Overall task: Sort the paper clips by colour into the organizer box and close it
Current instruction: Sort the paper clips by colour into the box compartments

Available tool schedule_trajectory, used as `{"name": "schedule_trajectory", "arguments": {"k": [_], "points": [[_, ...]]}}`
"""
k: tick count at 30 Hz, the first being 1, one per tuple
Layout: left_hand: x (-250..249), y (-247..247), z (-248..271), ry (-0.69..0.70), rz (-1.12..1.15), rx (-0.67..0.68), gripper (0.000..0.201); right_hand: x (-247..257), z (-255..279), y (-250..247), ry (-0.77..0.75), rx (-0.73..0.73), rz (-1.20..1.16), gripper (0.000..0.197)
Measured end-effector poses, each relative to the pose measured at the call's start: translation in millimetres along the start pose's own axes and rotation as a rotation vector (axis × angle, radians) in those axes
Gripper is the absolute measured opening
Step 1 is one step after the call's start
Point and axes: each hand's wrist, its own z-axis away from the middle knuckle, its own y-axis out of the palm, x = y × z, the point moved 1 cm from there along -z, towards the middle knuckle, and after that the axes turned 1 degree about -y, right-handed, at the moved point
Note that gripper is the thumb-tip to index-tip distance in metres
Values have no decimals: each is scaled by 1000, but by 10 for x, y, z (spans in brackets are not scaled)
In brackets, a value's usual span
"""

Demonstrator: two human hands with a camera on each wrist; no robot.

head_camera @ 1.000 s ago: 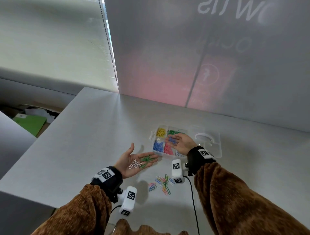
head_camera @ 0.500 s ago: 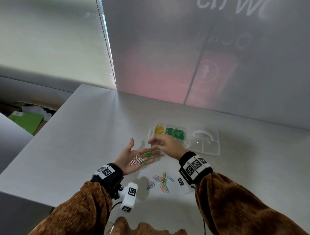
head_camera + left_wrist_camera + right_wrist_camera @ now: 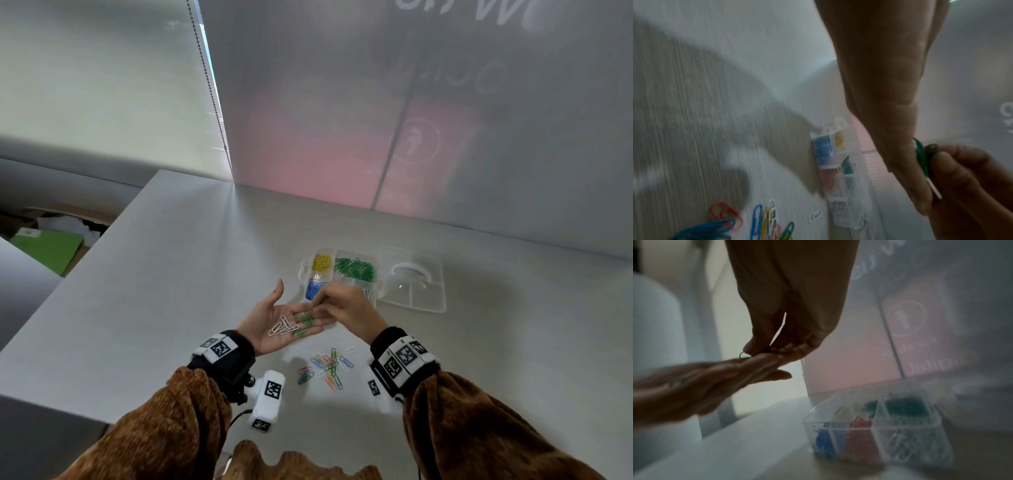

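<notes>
My left hand (image 3: 265,317) lies palm up above the table, fingers straight, carrying white paper clips (image 3: 282,326) and green paper clips (image 3: 305,320). My right hand (image 3: 346,306) reaches over the left fingers and pinches a green clip (image 3: 920,155) between thumb and fingertips (image 3: 754,347). Just behind the hands sits the clear organizer box (image 3: 375,286) with its lid open, holding yellow clips (image 3: 322,262), green clips (image 3: 354,269) and blue clips (image 3: 313,290). Red and white clips show in its near cells in the right wrist view. The right hand hides part of the box in the head view.
A small pile of mixed coloured clips (image 3: 327,368) lies on the white table (image 3: 171,291) near my wrists. The box's open lid (image 3: 414,284) lies flat to the right. A translucent wall rises behind; the table edge drops off at the left.
My right hand left the organizer box, came back to the left palm and now pinches a green clip there. The left hand stayed palm up with its clips.
</notes>
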Motion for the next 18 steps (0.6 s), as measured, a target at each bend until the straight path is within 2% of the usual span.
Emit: {"name": "schedule_trajectory", "arguments": {"k": [3,6,8,10,12,15,18], "points": [[-5,20,5,0,-23,0,86,5,11,-48,181,-91,-344,18],[-3,-1,-3,-11,-19,6,87,2,22,-79,309,-123,-552,9],[-4,-6,-26,-11,-11,-23,87,-9,24,-68,370,-61,-468,11],[8,-8,-50,-7,-6,-31,88,0,20,-11,373,43,-231,5],[29,-4,-61,-11,29,-1,89,62,6,51,338,116,5,17],[48,2,-45,-33,44,36,89,134,-20,91,309,104,78,32],[39,13,-28,-20,6,15,89,165,-30,80,258,68,107,21]]}}
